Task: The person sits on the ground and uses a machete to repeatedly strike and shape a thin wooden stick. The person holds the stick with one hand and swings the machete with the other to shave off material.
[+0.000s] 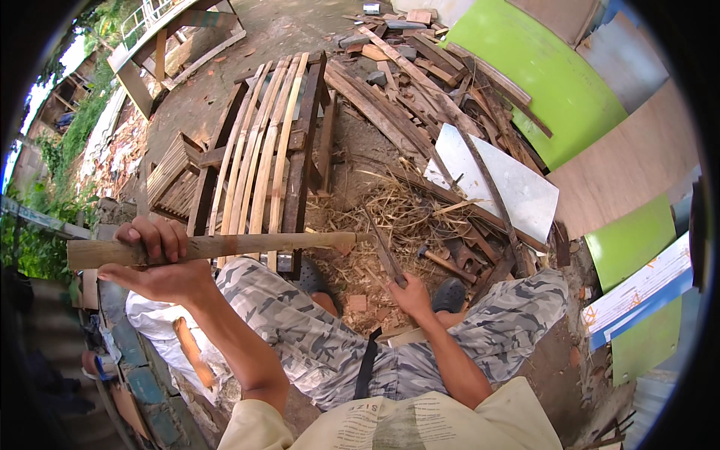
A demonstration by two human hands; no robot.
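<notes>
My left hand (166,274) is wrapped round a long bamboo pole (270,241), which lies roughly level across the front of me. Its thick end sticks out to the left past my fist, and its narrower end reaches over the ground between my knees. A machete (388,261) is gripped by its handle in my right hand (412,296), the dark blade angled up and away. Close by the pole's thin end, the blade seems to touch or nearly touch it; I cannot tell which. Pale shavings (390,204) cover the ground beyond the blade.
A dark wooden frame with bamboo slats (306,135) stands ahead on the left. Scrap timber (442,67) is heaped at the far right, near a white board (517,184) and green panels (525,82). A hammer (450,265) lies by my right foot. Blocks (142,386) line my left side.
</notes>
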